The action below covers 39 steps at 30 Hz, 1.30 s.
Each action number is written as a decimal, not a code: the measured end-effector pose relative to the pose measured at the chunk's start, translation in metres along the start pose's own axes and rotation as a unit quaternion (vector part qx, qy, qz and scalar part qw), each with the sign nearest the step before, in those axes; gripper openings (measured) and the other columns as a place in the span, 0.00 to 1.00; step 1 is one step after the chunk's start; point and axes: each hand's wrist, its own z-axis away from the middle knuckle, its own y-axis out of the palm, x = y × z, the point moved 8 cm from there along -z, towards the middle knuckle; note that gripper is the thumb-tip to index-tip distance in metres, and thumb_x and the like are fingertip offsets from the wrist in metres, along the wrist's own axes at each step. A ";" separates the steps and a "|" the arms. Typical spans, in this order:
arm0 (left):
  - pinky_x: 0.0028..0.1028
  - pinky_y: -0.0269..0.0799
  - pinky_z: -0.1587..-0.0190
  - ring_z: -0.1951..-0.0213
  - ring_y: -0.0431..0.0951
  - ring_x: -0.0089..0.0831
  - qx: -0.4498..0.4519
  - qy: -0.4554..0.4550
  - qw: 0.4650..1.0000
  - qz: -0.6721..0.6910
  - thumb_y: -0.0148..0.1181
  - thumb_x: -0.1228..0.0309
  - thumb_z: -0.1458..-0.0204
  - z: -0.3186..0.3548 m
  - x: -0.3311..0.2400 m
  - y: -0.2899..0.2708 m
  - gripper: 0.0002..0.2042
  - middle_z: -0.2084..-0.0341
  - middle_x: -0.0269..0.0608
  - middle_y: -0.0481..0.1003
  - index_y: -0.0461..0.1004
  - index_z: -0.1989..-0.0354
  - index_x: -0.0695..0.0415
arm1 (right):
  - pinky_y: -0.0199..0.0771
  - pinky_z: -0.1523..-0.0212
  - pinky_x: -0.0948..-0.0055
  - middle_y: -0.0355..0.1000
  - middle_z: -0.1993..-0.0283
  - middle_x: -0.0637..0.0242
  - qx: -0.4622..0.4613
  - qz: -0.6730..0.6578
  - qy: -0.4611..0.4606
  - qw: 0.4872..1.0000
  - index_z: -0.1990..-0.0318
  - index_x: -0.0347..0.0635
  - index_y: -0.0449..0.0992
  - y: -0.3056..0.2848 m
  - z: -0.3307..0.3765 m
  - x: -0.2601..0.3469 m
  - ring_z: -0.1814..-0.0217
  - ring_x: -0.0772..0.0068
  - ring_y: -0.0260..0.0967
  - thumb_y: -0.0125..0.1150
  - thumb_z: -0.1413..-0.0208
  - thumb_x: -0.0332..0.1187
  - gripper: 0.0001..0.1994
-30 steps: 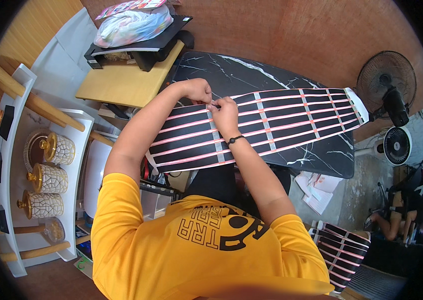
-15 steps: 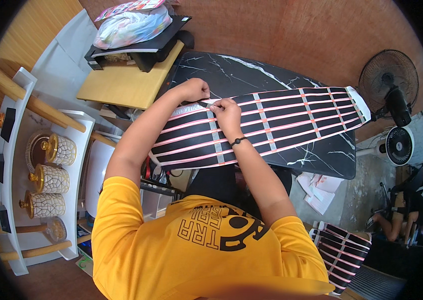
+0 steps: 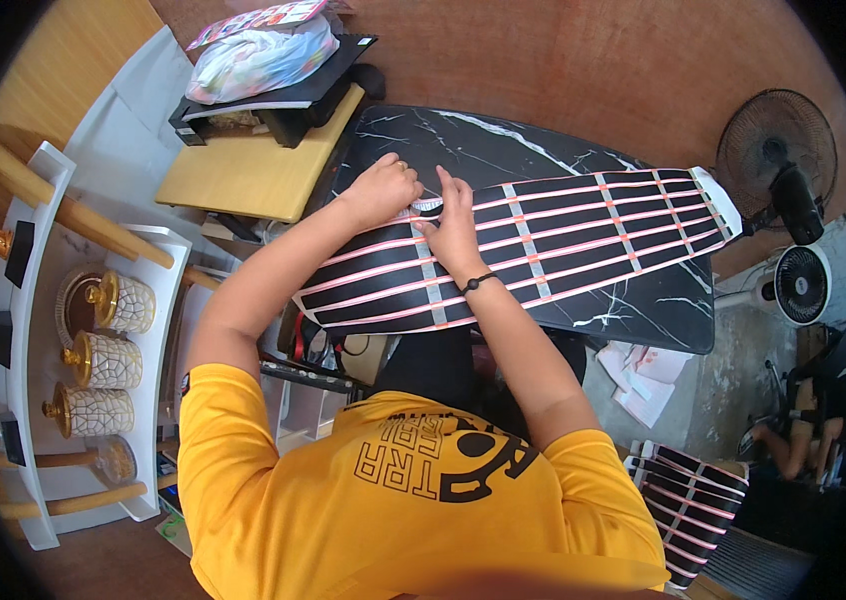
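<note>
A long black sheet (image 3: pixel 563 232), crossed by pink-and-white lines and grey tape-like bands, lies on a black marble-patterned table (image 3: pixel 398 150). My left hand (image 3: pixel 383 190) is at the sheet's far edge, near its left end. Its fingers are curled closed around the end of a narrow black strip (image 3: pixel 430 208) with white marks. The strip bends up off the sheet between my hands. My right hand (image 3: pixel 453 232) rests beside it, thumb and fingers apart, the thumb on the sheet and the fingers against the strip. Part of the strip is hidden under my left hand.
Two fans, one black (image 3: pixel 778 150) and one white (image 3: pixel 801 285), stand to the right. A similar striped sheet (image 3: pixel 688 510) lies lower right, near papers (image 3: pixel 643 385). Left are a white shelf (image 3: pixel 158 360) with gold-lidded jars (image 3: pixel 108 360) and a wooden side table (image 3: pixel 243 178). Another person sits far right.
My left hand has shifted slightly down and its fingers lie nearer my right hand. The right hand's fingers have spread from a pinch and stretched upward. The strip now curls up between them.
</note>
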 end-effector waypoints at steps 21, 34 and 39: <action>0.40 0.70 0.49 0.52 0.75 0.50 -0.057 -0.329 0.886 0.322 0.66 0.72 0.50 0.050 0.001 0.029 0.12 0.59 0.51 0.74 0.76 0.57 0.58 | 0.78 0.59 0.81 0.59 0.42 0.62 -0.017 -0.154 0.079 0.985 0.54 0.38 0.72 -0.002 -0.006 -0.043 0.60 0.77 0.70 0.65 0.57 0.12 0.21; 0.40 0.74 0.51 0.58 0.79 0.50 -0.145 -0.429 0.781 0.429 0.60 0.79 0.46 0.066 -0.020 0.019 0.19 0.59 0.53 0.78 0.70 0.45 0.59 | 0.75 0.52 0.67 0.65 0.36 0.50 0.032 -0.104 0.011 0.994 0.66 0.39 0.83 0.004 -0.002 -0.020 0.53 0.60 0.77 0.72 0.57 0.23 0.08; 0.44 0.67 0.41 0.45 0.72 0.55 -0.135 -0.414 0.840 0.325 0.57 0.77 0.44 0.077 -0.047 0.019 0.32 0.47 0.61 0.72 0.54 0.31 0.59 | 0.77 0.53 0.70 0.65 0.37 0.53 0.022 -0.163 -0.011 0.986 0.67 0.37 0.83 0.000 -0.001 -0.021 0.54 0.66 0.77 0.69 0.53 0.21 0.05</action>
